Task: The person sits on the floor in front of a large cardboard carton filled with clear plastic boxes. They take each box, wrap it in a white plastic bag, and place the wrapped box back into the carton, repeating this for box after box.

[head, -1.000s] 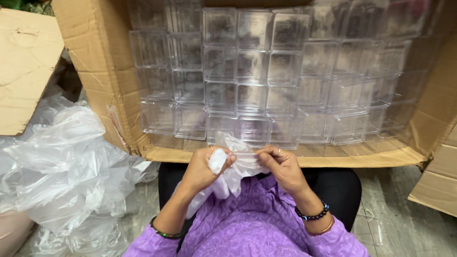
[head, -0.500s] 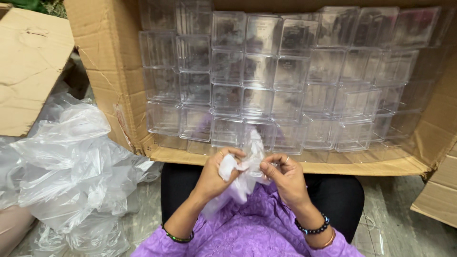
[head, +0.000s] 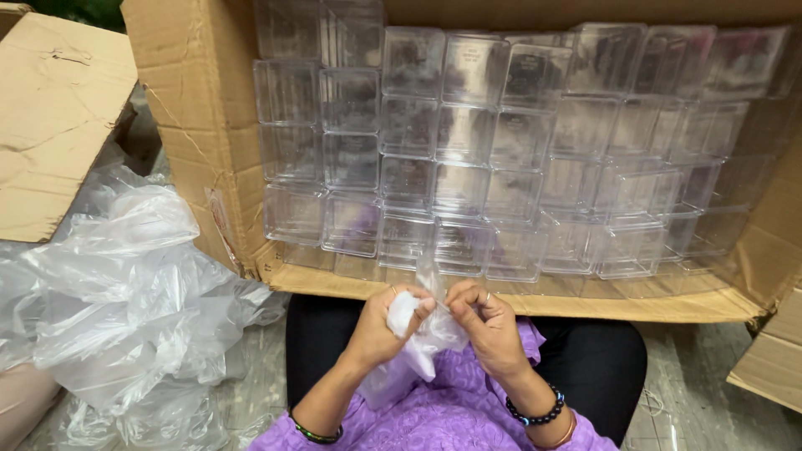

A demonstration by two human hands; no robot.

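We pinch the clear plastic bag (head: pixel 418 347) over our lap, just before the cardboard box's (head: pixel 200 125) front edge: left hand (head: pixel 380 330) bunches it, right hand (head: pixel 484 321) grips its top; separating layers wants small, gentle tugs.

The big brown cardboard box (head: pixel 192 125) is matt, rough and creased. Inside it, the stacked clear square plastic containers (head: pixel 468 159) look hard, smooth and glossy. Left of the box, the heap of thin crinkled clear plastic bags (head: pixel 125 284) is shiny; below it, the purple embroidered cloth top (head: pixel 451 418) is soft and matt.
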